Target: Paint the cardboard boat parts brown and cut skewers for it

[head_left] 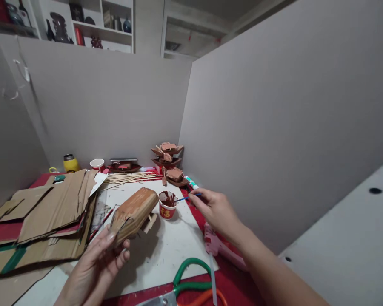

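My left hand (104, 259) grips a cardboard model boat (135, 210) by its near end, tilted with its flat underside facing up. Reddish-brown paint streaks part of that surface, and bare cardboard shows along the sides. Between the fingertips of my right hand (215, 208) is a thin blue paintbrush (187, 197). Its tip reaches into a paper cup (167, 211) with a red band and dark brown paint inside. The bristles are hidden in the cup.
Cut cardboard sheets (57, 212) pile up at left. Green-handled scissors (191, 272) and a pink glue gun (223, 248) lie in front. Finished-looking brown boats (167, 159) stack at the back corner beside wooden sticks (130, 177). Grey partitions (115, 102) enclose the table.
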The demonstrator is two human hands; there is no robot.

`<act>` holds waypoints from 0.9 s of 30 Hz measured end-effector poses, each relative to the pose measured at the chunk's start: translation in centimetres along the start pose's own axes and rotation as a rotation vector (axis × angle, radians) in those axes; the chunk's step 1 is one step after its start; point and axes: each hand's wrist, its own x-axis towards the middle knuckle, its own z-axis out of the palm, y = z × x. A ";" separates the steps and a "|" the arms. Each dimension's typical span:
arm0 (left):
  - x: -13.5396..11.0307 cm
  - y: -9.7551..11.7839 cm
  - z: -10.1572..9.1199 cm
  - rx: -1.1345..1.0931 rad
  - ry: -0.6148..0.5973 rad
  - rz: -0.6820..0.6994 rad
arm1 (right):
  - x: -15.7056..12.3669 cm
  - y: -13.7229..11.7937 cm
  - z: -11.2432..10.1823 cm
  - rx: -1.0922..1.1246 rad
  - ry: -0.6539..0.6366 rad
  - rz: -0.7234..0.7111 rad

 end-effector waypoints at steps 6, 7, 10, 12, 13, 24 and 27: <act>-0.3 0.1 -0.4 -0.028 -0.060 0.015 | 2.5 -1.0 2.0 -0.051 -0.255 0.028; -0.3 0.1 -0.4 -0.039 -0.064 0.020 | 2.7 -1.0 2.3 -0.034 -0.280 0.031; -0.1 0.1 -0.4 -0.063 -0.090 0.030 | 3.0 -0.5 2.7 0.045 -0.274 0.047; 0.0 0.1 -0.3 -0.069 -0.094 0.032 | 2.8 0.3 2.4 0.106 -0.210 0.057; 0.0 0.1 -0.3 -0.070 -0.091 0.032 | 2.5 0.7 2.1 0.140 -0.166 0.060; 1.4 -0.8 -0.2 -0.036 -0.066 0.044 | -1.0 2.0 1.2 0.496 0.150 0.088; 2.0 -1.0 -0.6 -0.033 -0.062 0.024 | -1.1 2.0 1.4 0.572 0.160 0.110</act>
